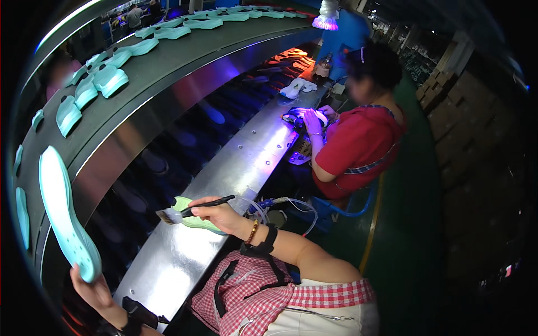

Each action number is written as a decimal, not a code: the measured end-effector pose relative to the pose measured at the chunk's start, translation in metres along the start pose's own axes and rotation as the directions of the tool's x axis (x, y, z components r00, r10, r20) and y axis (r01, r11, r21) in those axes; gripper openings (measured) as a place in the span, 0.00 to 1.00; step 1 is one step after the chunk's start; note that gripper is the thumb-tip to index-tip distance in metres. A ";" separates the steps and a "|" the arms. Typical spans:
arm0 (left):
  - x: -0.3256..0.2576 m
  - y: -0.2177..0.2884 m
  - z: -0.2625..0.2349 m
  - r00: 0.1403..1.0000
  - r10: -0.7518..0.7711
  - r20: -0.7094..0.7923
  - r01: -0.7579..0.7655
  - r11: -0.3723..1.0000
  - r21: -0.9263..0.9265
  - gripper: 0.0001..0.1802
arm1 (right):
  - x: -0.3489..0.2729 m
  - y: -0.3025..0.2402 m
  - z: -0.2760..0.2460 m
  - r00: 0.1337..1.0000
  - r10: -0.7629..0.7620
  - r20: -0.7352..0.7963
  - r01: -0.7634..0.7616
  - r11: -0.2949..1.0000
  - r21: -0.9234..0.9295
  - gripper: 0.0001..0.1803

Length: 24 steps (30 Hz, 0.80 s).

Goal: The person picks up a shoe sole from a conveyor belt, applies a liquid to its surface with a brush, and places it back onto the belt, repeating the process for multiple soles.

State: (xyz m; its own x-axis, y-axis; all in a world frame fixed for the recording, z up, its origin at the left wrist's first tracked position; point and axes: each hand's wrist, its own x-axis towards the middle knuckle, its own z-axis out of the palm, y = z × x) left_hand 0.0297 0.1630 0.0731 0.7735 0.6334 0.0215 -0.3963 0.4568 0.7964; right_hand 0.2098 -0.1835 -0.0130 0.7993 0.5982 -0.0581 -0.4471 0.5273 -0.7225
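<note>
At the far left my left hand (94, 292) grips the lower end of a pale turquoise shoe sole (63, 207), held upright and slightly tilted in front of the conveyor. My right hand (217, 216) is closed around a flat brush with a black handle (216, 203), its bristles pointing left above the metal bench. Beneath that hand lies a light green shoe sole (196, 222), partly covered by the hand and brush; whether the fingers touch it cannot be told.
A curved conveyor belt (148, 66) carries several turquoise soles (111, 80). The metal bench (216, 173) runs away from me. A co-worker in red (358, 140) handles a shoe (302, 117) under purple light. Hoses (300, 206) hang beside the bench; stacked boxes (476, 134) stand at right.
</note>
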 end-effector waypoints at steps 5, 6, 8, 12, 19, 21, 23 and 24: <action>-0.090 -0.075 0.015 0.879 -0.090 0.469 0.239 0.933 -0.269 0.45 | 0.012 0.012 0.017 0.992 0.090 0.086 -0.088 0.996 -0.023 0.12; -0.092 -0.091 0.005 0.857 -0.313 0.409 0.440 0.858 -0.265 0.47 | 0.011 0.013 0.021 0.987 0.097 0.131 -0.096 0.995 -0.017 0.12; -0.106 -0.132 0.004 0.898 -0.407 0.170 0.438 0.868 -0.236 0.44 | 0.009 0.018 0.030 0.972 0.141 0.187 -0.126 0.988 -0.093 0.12; -0.107 -0.158 0.029 0.909 -0.370 0.190 0.409 0.707 -0.577 0.48 | 0.013 0.041 0.039 0.944 0.254 0.209 -0.198 0.947 -0.254 0.12; -0.115 -0.158 0.047 0.925 -0.339 0.173 0.378 0.764 -0.524 0.48 | 0.029 0.059 0.064 0.904 0.348 0.247 -0.257 0.906 -0.337 0.13; -0.115 -0.162 0.045 0.932 -0.335 0.134 0.354 0.776 -0.522 0.47 | 0.037 0.065 0.069 0.900 0.356 0.251 -0.243 0.888 -0.390 0.12; -0.115 -0.161 0.047 0.938 -0.333 0.093 0.331 0.792 -0.513 0.44 | 0.042 0.067 0.078 0.893 0.358 0.272 -0.228 0.881 -0.414 0.12; -0.114 -0.162 0.048 0.939 -0.331 0.092 0.330 0.794 -0.510 0.44 | 0.044 0.066 0.082 0.891 0.351 0.289 -0.192 0.867 -0.461 0.12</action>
State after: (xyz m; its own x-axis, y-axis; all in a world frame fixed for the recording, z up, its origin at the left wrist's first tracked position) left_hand 0.0293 -0.0131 -0.0299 0.9030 0.3863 -0.1879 -0.3121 0.8905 0.3311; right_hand 0.1824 -0.0724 -0.0069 0.4394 0.8920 -0.1061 -0.3556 0.0643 -0.9324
